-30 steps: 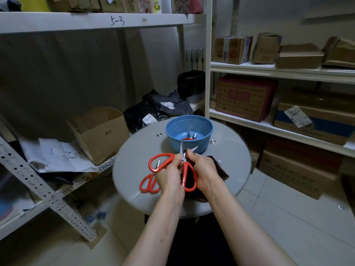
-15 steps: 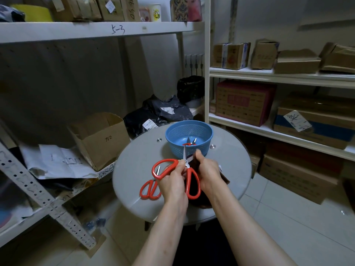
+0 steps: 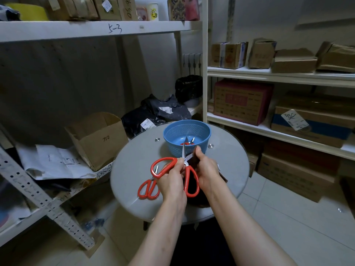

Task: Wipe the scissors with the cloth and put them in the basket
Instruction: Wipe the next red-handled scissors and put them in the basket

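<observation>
My left hand grips large red-handled scissors near the pivot, above the round grey table, with the blades spread open. My right hand holds a dark brown cloth against one blade; the other blade points up toward the blue basket. Another pair of scissors lies inside the basket, only its tips and a bit of red showing. A smaller red-handled pair lies on the table left of my left hand.
Cardboard boxes fill white shelves on the right. An open carton and papers sit on the low left shelf. Dark plastic bags lie behind the table. Tiled floor spreads to the right.
My hands and the large scissors kept their place in front of the basket; my right hand with the cloth has slid slightly along the blade. The camera tilted a little.
</observation>
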